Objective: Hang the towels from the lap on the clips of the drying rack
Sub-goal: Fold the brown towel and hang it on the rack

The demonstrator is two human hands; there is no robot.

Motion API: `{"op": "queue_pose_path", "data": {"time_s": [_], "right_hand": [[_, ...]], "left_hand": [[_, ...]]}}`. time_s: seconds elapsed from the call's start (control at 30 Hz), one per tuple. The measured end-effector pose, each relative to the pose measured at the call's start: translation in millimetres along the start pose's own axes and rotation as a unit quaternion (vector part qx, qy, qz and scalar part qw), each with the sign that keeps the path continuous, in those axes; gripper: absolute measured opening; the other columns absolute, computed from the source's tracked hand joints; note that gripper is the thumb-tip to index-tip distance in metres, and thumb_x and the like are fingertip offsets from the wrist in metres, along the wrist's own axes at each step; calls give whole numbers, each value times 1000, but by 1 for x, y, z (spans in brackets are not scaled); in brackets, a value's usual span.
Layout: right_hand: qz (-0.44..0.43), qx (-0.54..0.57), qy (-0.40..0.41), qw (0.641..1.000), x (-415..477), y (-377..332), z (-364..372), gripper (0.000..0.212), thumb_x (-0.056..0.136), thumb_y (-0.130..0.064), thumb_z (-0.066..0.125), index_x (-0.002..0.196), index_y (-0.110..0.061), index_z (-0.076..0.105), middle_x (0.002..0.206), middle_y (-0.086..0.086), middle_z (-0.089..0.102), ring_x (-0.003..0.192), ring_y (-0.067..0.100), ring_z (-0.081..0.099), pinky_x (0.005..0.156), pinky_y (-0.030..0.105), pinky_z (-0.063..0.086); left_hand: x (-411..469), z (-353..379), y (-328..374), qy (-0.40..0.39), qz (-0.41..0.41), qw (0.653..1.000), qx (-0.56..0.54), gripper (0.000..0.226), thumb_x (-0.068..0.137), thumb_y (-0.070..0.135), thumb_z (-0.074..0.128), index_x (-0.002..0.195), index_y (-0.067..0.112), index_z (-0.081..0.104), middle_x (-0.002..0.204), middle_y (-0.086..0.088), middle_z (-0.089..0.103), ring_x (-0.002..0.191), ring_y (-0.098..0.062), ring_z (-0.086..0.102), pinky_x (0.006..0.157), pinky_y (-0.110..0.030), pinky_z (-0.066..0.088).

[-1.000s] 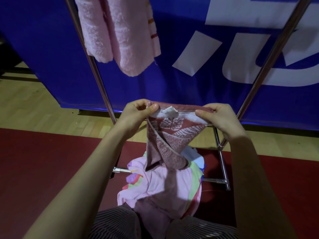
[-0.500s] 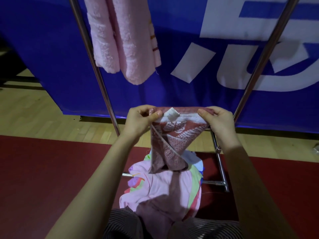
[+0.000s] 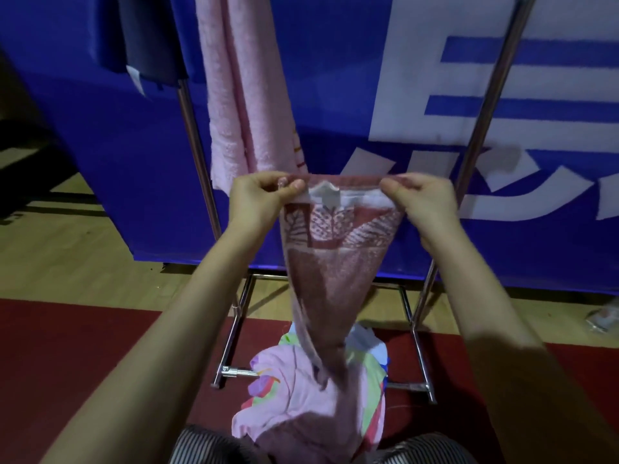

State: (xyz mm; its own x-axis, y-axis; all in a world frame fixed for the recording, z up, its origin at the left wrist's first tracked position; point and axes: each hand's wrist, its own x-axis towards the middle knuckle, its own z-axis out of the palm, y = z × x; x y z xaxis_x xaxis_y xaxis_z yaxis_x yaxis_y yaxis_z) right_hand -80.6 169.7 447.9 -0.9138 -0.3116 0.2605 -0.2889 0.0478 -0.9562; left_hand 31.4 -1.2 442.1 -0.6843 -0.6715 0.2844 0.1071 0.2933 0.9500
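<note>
I hold a dark red patterned towel (image 3: 331,262) stretched by its top edge, with my left hand (image 3: 261,202) pinching the left corner and my right hand (image 3: 422,205) pinching the right corner. A small white label sits at the middle of that edge. The towel hangs down in a point towards my lap, where a pink towel with coloured patches (image 3: 311,396) lies bunched. A pale pink towel (image 3: 248,105) hangs on the drying rack (image 3: 197,145) just behind my left hand. The rack's clips are out of view above.
The rack's right upright (image 3: 482,115) slants up at the right, and its chrome base bars (image 3: 234,371) rest on the red mat. A dark blue cloth (image 3: 150,45) hangs at the upper left. A blue banner with white lettering (image 3: 435,95) stands behind.
Both hands have lifted the red towel higher and pulled its top edge wider, so it hangs longer. The view has tilted up, showing more of the rack and a dark cloth.
</note>
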Motion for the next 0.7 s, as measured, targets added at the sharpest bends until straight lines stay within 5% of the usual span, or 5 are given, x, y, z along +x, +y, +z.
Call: {"op": "queue_pose_path", "data": {"time_s": [0.23, 0.4, 0.53, 0.6, 0.7], "right_hand": [[25, -15, 10, 1000, 6, 1, -2, 11, 90, -12, 59, 92, -9, 69, 73, -1, 64, 56, 1, 60, 53, 11, 48], [55, -29, 24, 998, 11, 11, 6, 24, 88, -19, 62, 65, -14, 65, 77, 10, 68, 63, 17, 62, 67, 30, 52], [55, -66, 69, 994, 13, 18, 17, 32, 82, -31, 65, 72, 0, 65, 78, 18, 71, 78, 36, 68, 75, 52, 56], [41, -77, 99, 991, 12, 16, 22, 37, 84, -31, 63, 72, 4, 64, 73, 17, 69, 71, 33, 67, 66, 45, 55], [12, -90, 150, 985, 9, 11, 33, 37, 85, -29, 60, 64, 1, 58, 56, 10, 52, 54, 21, 47, 51, 30, 35]], "left_hand": [[8, -5, 3, -80, -41, 995, 39, 13, 89, 14, 60, 92, 2, 64, 75, -4, 60, 54, 3, 56, 51, -11, 47], [13, 10, -13, 8, -35, 999, 27, 25, 85, 17, 67, 64, 18, 54, 65, 1, 57, 63, -11, 55, 59, -27, 47], [12, 25, -22, 101, -14, 993, 60, 22, 85, 25, 65, 67, 15, 56, 62, 5, 53, 62, -11, 52, 60, -32, 44], [8, 31, -20, 142, 11, 987, 69, 22, 86, 24, 63, 69, 13, 55, 59, 8, 50, 59, -8, 47, 58, -27, 39], [-4, 43, -13, 205, 51, 975, 67, 20, 87, 22, 59, 71, 14, 50, 62, 8, 49, 59, -8, 44, 57, -24, 32]]}}
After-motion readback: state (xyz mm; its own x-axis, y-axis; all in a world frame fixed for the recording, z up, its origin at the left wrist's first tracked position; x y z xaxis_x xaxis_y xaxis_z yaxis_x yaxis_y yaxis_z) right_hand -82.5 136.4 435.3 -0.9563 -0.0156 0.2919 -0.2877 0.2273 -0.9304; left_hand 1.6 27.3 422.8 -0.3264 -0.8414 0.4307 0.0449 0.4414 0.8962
